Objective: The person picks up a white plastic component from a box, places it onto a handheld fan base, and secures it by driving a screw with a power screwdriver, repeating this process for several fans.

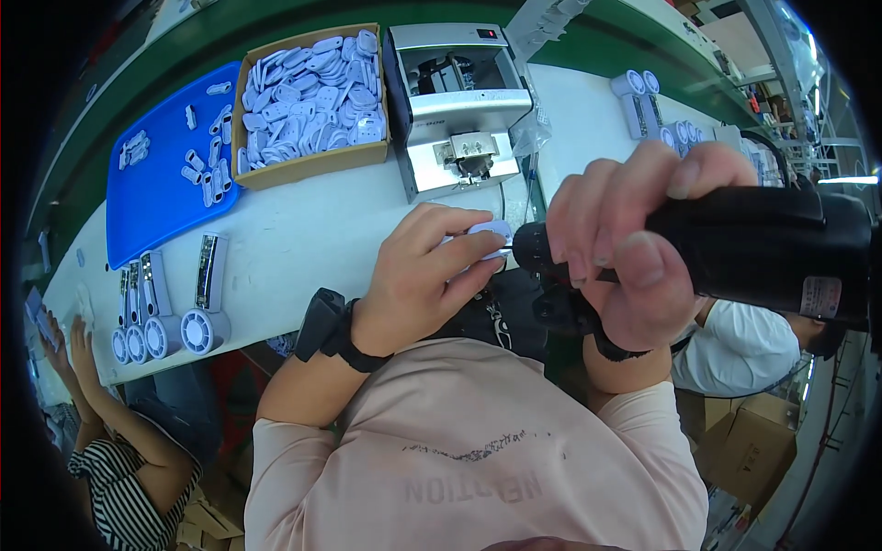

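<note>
My right hand (634, 243) is wrapped round a black electric screwdriver (772, 248), which lies nearly level with its tip toward the left. My left hand (418, 275) pinches a small white plastic part (496, 228) between thumb and fingers. The bit meets that part or stops right beside it; fingers hide the exact contact. Much of the part is covered by my left hand. Beyond both hands stands a silver bench machine (464, 110) with an open top.
Left of the machine, a cardboard box (312, 172) holds many white plastic shells. A blue tray (152, 197) carries small white-and-black pieces. Several handheld fans (204, 298) stand at the left table edge, more fans (643, 106) at the right. Co-workers (138, 468) sit on either side.
</note>
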Demonstrator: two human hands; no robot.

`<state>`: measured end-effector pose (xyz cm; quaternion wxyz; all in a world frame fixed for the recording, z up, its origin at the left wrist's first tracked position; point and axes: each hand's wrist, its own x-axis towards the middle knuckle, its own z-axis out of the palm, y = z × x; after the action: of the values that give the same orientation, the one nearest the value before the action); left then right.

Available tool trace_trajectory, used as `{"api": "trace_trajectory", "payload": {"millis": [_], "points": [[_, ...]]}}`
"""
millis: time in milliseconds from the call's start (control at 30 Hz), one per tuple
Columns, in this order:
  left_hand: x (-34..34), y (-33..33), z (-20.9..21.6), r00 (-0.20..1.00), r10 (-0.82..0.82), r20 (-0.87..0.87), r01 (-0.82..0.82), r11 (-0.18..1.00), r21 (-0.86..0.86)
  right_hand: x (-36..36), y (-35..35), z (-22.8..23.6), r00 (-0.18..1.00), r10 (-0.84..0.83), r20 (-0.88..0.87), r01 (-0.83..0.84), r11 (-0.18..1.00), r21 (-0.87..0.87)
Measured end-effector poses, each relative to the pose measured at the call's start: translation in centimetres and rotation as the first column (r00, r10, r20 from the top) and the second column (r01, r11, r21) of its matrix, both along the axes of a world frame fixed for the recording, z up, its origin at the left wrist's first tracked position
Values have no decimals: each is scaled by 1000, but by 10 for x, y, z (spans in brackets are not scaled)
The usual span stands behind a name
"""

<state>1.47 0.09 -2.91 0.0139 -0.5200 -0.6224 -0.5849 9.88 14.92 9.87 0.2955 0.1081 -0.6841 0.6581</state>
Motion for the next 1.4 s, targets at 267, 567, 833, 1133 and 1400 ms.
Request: {"api": "trace_trajectory", "payload": {"millis": [267, 567, 833, 1133, 1400], "points": [[2, 4, 3, 1000, 10, -1, -10, 999, -34, 2, 15, -1, 999, -41, 24, 40, 999, 35], [10, 7, -3, 999, 14, -30, -21, 977, -214, 21, 17, 14, 968, -51, 248, 142, 919, -367], [-13, -89, 11, 857, 515, -21, -497, 816, -296, 107, 228, -72, 342, -845, 411, 716, 518, 469], [-77, -143, 12, 679, 507, -530, -703, 244, -668, 191, 389, -216, -34, -943, 332, 567, 256, 783], [-91, -147, 10, 696, 376, -612, -717, 319, -619, 166, 304, -137, -118, -946, 300, 643, 157, 749]]}}
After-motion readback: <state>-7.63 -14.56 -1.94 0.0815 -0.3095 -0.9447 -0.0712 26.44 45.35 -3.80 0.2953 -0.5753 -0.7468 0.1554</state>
